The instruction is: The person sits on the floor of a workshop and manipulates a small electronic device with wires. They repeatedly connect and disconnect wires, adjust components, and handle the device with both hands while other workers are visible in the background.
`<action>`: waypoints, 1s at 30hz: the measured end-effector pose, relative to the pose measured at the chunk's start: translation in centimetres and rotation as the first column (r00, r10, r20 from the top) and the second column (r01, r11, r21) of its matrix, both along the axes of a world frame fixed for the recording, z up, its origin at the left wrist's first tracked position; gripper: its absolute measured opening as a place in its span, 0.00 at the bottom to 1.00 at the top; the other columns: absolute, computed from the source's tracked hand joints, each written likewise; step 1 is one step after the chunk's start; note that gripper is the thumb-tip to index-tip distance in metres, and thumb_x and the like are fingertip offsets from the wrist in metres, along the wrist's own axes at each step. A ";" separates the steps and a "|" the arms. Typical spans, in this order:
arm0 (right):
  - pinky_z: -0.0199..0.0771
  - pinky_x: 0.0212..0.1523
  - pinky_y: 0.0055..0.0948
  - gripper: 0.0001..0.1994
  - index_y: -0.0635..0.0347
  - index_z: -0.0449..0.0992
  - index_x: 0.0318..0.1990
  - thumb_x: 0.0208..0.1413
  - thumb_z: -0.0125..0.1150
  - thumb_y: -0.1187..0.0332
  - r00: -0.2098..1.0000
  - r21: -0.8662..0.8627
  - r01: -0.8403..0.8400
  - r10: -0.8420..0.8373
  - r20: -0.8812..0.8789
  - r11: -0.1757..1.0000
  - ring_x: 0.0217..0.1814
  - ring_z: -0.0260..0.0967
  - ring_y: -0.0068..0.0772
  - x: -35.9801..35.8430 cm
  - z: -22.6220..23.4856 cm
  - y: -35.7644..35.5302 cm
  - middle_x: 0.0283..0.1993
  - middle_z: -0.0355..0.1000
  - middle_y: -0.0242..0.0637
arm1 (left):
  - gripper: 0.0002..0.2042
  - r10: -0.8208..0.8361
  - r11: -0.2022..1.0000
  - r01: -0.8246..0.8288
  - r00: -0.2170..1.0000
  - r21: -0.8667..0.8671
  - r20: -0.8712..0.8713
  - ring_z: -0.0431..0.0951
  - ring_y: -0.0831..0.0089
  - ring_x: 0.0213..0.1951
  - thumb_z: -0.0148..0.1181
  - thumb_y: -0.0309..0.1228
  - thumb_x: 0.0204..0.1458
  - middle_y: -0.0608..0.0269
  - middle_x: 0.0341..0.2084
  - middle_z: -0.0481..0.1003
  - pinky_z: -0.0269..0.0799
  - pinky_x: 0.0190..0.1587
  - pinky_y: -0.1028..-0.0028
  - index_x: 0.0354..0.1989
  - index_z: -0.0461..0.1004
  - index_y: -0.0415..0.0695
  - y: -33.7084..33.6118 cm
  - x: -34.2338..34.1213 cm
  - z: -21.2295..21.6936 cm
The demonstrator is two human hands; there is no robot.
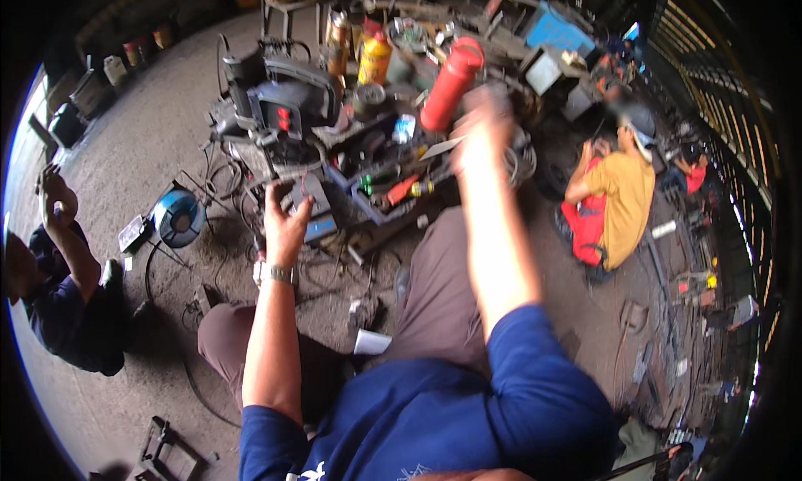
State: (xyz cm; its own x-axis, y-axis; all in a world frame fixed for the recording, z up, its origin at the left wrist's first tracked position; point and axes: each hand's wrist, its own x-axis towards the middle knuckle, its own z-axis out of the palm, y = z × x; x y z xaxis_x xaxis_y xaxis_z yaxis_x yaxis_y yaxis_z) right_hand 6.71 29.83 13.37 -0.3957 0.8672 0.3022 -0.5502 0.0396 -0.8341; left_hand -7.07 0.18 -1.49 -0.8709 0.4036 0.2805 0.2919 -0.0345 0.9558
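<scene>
While my left hand [284,224] hovers open, fingers spread, just short of the dark machine [280,105] on the concrete floor [142,147], my right hand [482,134] is raised and blurred over the tool tray [376,201]; I cannot tell what it grips. I'd steady the right first, then set the left palm flat on the casing near its red switches.

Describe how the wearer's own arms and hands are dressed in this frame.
Both forearms are bare below short dark blue sleeves. The left hand has a metal-banded wristwatch at its wrist. The right hand is motion-blurred; no glove or ring can be made out.
</scene>
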 end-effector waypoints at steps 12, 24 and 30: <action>0.53 0.16 0.15 0.19 0.62 0.68 0.59 0.61 0.58 0.73 0.990 0.234 -0.132 0.139 -0.013 0.963 0.18 0.52 0.11 5.7 6.3 -6.6 0.21 0.59 0.21 | 0.22 -0.067 0.998 0.065 0.984 0.018 0.168 0.73 0.67 0.51 0.69 0.29 0.47 0.57 0.48 0.72 0.71 0.54 0.65 0.50 0.70 0.41 0.0 1.6 1.5; 0.67 0.41 0.16 0.32 0.64 0.66 0.63 0.52 0.73 0.70 0.695 0.060 -0.678 0.613 0.375 0.733 0.35 0.65 0.13 -3.5 -12.3 -18.8 0.39 0.74 0.26 | 0.23 0.029 0.990 -0.029 1.000 0.139 0.004 0.72 0.63 0.50 0.69 0.29 0.43 0.55 0.44 0.73 0.66 0.56 0.67 0.48 0.71 0.39 0.1 1.1 1.2; 0.70 0.44 0.18 0.20 0.64 0.71 0.57 0.59 0.66 0.69 0.791 0.197 -0.579 0.488 0.368 0.791 0.40 0.70 0.18 -4.8 -12.1 -20.6 0.43 0.75 0.29 | 0.25 0.039 0.999 -0.039 0.999 0.025 -0.019 0.73 0.62 0.51 0.68 0.31 0.47 0.53 0.48 0.72 0.68 0.56 0.66 0.54 0.68 0.39 -0.7 -0.1 0.9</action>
State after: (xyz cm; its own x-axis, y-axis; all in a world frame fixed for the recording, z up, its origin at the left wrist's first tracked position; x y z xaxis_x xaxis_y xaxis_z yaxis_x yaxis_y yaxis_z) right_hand 1.89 9.25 1.23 -0.8744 0.3812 0.3001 -0.2962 0.0706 -0.9525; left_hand -7.15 -0.48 -0.55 -0.8801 0.3623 0.3068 0.3118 -0.0462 0.9490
